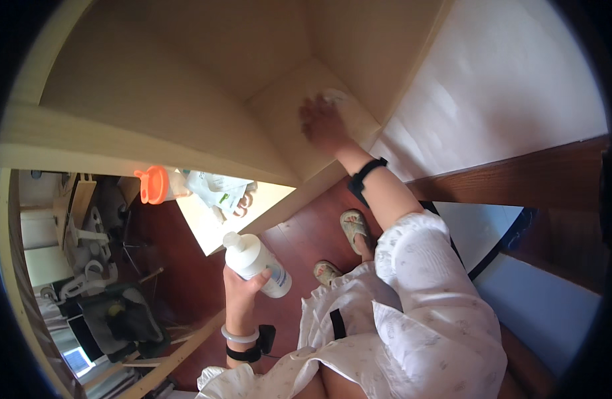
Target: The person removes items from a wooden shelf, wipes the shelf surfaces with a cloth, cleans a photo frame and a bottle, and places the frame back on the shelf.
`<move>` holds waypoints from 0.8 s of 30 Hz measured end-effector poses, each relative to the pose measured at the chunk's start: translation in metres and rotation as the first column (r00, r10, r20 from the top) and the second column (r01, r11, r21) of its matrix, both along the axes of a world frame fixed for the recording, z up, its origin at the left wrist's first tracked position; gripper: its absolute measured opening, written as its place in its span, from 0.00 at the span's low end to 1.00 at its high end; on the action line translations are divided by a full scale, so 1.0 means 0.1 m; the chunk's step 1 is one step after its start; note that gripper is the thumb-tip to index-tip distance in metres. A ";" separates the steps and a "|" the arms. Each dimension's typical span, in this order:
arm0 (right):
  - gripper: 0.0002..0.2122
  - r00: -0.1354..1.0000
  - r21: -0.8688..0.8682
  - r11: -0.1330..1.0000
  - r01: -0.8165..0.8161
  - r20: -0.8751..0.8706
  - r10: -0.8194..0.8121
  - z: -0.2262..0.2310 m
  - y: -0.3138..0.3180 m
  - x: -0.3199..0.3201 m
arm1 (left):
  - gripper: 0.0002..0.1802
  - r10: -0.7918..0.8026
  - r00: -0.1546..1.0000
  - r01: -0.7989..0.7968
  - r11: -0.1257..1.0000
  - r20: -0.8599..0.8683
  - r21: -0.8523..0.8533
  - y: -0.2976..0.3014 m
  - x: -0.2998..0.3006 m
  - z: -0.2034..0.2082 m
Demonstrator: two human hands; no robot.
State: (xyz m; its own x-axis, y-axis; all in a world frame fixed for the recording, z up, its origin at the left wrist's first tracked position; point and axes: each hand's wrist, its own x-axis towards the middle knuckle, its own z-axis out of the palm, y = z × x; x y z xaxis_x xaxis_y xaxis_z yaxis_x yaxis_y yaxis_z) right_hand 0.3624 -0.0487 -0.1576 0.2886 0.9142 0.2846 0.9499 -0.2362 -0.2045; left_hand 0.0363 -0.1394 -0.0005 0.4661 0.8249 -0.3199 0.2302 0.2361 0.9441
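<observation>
A white plastic bottle (256,264) with a rounded white cap is gripped in my left hand (241,292), tilted, with the cap toward the upper left. My right arm reaches into a pale wooden compartment (272,110), where my right hand (324,123) is low over the bottom board. Its fingers are blurred. A small white patch (334,95), perhaps a cloth or tissue, shows beside these fingers; I cannot tell whether the hand holds it.
On a lit lower shelf (209,243) lie white and green packets (216,189), near an orange lid-like object (153,184). A dark chair (120,319) stands at the left on the reddish floor (199,306). At the right are a white wall (492,86) and a brown wooden beam (505,169).
</observation>
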 end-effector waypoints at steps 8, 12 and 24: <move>0.17 0.682 0.178 0.948 -0.265 -0.660 0.314 0.21 0.84 -0.43 | 0.36 0.083 0.993 -0.079 0.996 -0.088 0.049 -0.03 0.01 0.06; 0.17 0.686 0.258 0.929 -0.264 -0.627 0.369 0.02 0.67 -0.34 | 0.36 0.051 0.998 -0.050 0.998 -0.042 0.033 -0.02 0.06 0.03; 0.20 0.959 -0.133 0.991 0.006 0.281 0.031 0.14 -0.28 0.41 | 0.36 0.034 0.999 -0.035 0.999 0.026 0.020 -0.03 0.06 0.01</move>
